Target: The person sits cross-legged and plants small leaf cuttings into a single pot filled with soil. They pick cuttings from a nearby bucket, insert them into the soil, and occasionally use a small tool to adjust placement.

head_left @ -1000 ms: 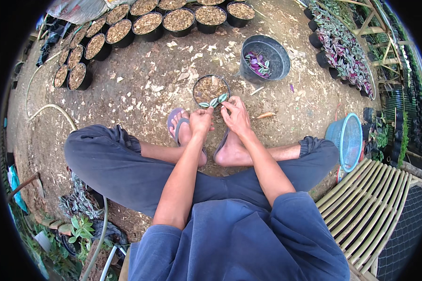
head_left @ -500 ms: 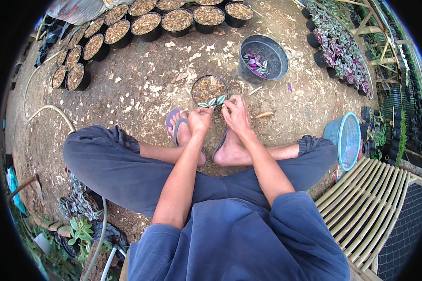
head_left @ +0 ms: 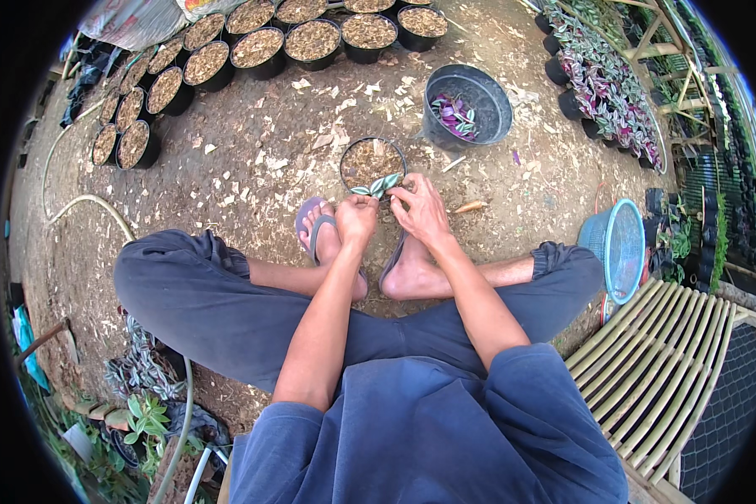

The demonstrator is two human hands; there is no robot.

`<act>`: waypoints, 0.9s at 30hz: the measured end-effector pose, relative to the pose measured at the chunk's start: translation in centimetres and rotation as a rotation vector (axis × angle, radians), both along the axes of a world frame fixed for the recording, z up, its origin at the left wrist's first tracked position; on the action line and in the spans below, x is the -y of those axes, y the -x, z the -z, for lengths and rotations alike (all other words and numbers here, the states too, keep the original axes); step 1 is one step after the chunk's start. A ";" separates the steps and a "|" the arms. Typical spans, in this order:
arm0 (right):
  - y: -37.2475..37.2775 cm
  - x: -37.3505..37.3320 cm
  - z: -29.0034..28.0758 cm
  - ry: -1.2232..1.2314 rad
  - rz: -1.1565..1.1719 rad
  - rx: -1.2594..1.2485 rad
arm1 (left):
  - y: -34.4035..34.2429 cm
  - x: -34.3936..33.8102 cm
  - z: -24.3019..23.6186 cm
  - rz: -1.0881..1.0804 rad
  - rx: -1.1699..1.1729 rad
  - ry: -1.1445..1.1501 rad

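Observation:
A striped green-and-white plant cutting [head_left: 385, 184] is between my two hands, over the near rim of a small black pot [head_left: 342, 167] filled with brown chips. My left hand [head_left: 357, 220] is closed, its fingertips pinching the cutting's left end. At the cutting's right end, my right hand [head_left: 422, 212] bends its fingers inward, thumb and fingertips together on it. The part of the cutting within my fingers is hidden. Just beyond my right hand stands a large dark pot [head_left: 493, 109] with purple-and-green cuttings [head_left: 455, 118] lying inside.
Rows of filled black pots [head_left: 259, 52] stand at the far left. Potted striped plants [head_left: 605, 88] line the far right. A blue basket [head_left: 626, 252] and a bamboo bench [head_left: 659, 370] are at my right. A hose [head_left: 92, 200] curves along the left. Wood chips litter the ground.
My right hand has shifted slightly left and down, closer to my left hand. The cutting's leaves now look more bunched together between the hands.

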State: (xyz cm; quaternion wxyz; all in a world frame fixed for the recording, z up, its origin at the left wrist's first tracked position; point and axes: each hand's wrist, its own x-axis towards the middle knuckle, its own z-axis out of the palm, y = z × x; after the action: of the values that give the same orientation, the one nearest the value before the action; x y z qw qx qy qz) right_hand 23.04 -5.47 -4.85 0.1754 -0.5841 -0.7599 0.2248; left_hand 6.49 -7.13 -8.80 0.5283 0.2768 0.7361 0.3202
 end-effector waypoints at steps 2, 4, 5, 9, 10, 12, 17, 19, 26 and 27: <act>0.0 0.1 -0.1 0.021 -0.031 0.029 | 0.1 -0.1 -0.1 0.003 0.009 0.008; 0.1 0.2 -0.1 -0.034 -0.086 0.028 | 0.1 -0.1 -0.1 -0.010 0.033 0.028; 0.2 0.2 -0.1 -0.007 -0.099 0.065 | 0.2 -0.1 0.0 -0.001 0.012 0.007; 0.6 0.3 -0.5 0.009 -0.089 0.105 | 0.2 0.0 0.6 0.009 -0.001 0.001; 0.7 0.4 -0.7 0.017 -0.085 0.124 | 0.2 0.0 0.8 0.010 0.012 0.023; 1.0 0.5 -0.9 0.012 -0.074 0.158 | 0.3 -0.1 1.1 0.037 -0.038 -0.013; 1.0 0.6 -0.8 0.037 -0.068 0.122 | 0.2 0.0 1.6 0.057 -0.065 -0.016; 0.6 0.4 -0.5 0.005 -0.011 0.053 | 0.2 0.1 2.0 0.044 -0.039 -0.023; 0.1 -0.3 0.6 0.016 0.038 0.056 | 0.2 0.1 3.9 0.054 -0.128 -0.060; 0.1 -0.3 0.6 0.070 0.039 0.074 | 0.2 0.2 3.9 0.068 -0.138 -0.091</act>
State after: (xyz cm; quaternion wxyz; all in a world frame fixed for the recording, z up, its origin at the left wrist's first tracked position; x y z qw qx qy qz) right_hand 22.95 -5.16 -5.44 0.1308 -0.6125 -0.7461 0.2261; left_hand 6.32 -7.28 -12.74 0.4736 0.3467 0.7457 0.3153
